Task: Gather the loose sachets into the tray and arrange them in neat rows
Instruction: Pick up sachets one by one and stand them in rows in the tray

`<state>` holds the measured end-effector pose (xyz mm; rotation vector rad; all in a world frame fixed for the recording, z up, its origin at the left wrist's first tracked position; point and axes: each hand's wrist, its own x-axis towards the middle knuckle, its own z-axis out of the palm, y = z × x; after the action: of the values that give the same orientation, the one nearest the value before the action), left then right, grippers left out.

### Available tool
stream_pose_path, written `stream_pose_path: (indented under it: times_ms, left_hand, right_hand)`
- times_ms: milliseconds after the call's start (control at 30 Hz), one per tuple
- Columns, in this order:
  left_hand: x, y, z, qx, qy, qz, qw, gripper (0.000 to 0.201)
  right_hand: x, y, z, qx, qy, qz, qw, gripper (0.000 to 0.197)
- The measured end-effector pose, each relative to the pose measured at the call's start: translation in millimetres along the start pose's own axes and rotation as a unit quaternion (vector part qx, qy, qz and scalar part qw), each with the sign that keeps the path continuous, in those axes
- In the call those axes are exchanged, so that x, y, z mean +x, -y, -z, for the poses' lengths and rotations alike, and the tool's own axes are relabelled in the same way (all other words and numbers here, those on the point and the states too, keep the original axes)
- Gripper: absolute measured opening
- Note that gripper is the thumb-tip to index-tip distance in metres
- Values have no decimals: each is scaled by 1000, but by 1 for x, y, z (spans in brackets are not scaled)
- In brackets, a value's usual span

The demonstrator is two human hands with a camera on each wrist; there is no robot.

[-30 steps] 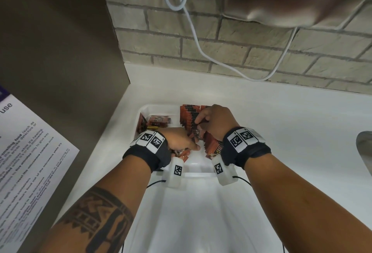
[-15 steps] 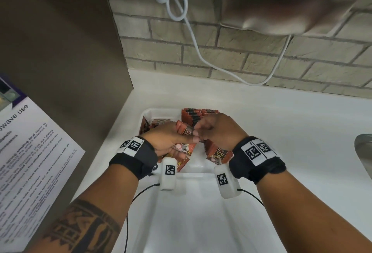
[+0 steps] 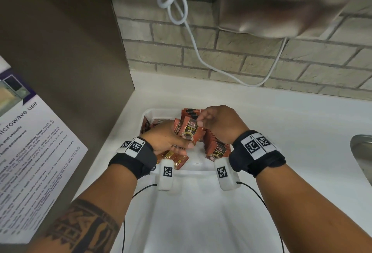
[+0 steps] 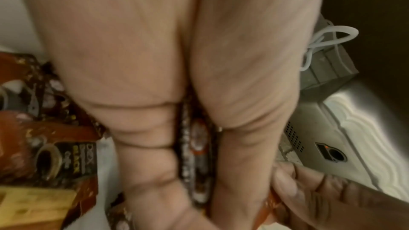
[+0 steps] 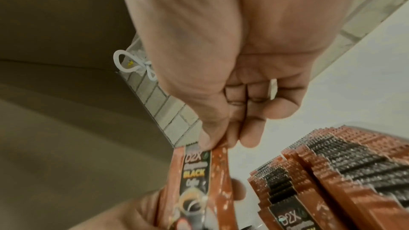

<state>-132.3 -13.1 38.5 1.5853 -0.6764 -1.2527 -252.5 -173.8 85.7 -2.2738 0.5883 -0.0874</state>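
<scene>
- A printed notice (image 3: 30, 152) about microwave use hangs on the brown panel (image 3: 60, 51) at the far left.
- The left hand (image 3: 167, 140) is over the left part of the white tray (image 3: 148, 112), its grip clamped on the lower end of a small stack of sachets (image 3: 191, 132), thumb in front and fingers (image 4: 143, 146) behind.
- Loose sachets (image 3: 175, 158) lie flat in the tray under and just beside this hand.
- The held sachets stand upright above the tray; the front one reads "BLACK Coffee".
- The right hand (image 3: 219, 121) pinches the top edge of the front sachet, grip closed on it between the thumb and the fingers (image 5: 250, 128).
- A row of sachets (image 3: 213, 142) stands on edge along the right side of the tray, below the right hand.
- The tray rests on the white tabletop (image 3: 291, 132) against a brick wall (image 3: 201, 51), where a white cable (image 3: 193, 37) hangs.
- The edge of a metal sink (image 3: 362, 152) shows at the far right.
</scene>
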Motion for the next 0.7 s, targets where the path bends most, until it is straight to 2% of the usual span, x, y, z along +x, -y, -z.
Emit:
stream_pose_path:
  times_ms: [67,133,200,267,367,433,600,700]
  left_hand:
    - [0,-1,8,56,-25,23,998,39]
    - [0,-2,17,112,-52,74,990,38]
    - [1,-2,22,182,-68,122,973,42]
    - [4,-4,21,269,-58,146,950,45]
    - [13,-7,14,349,-4,151,925,53]
    - [21,-6,6,363,15,148,920,51]
    - [39,-4,-12,406,22,142,903,41]
    - [48,0,-14,403,27,154,902,46]
  right_hand:
    - [3,-2,2,-42,-19,8,999,12]
    - [7,-3,1,-65,-25,15,997,13]
    - [12,-6,-1,-78,-30,13,996,14]
    - [19,-10,-5,-88,-28,-3,996,16]
    - [27,-12,-13,-129,-11,-24,991,21]
    - [31,-13,-18,-158,-6,-35,987,25]
    - [35,-15,-29,-244,32,-50,968,12]
    - [33,-17,-29,-285,40,-42,957,21]
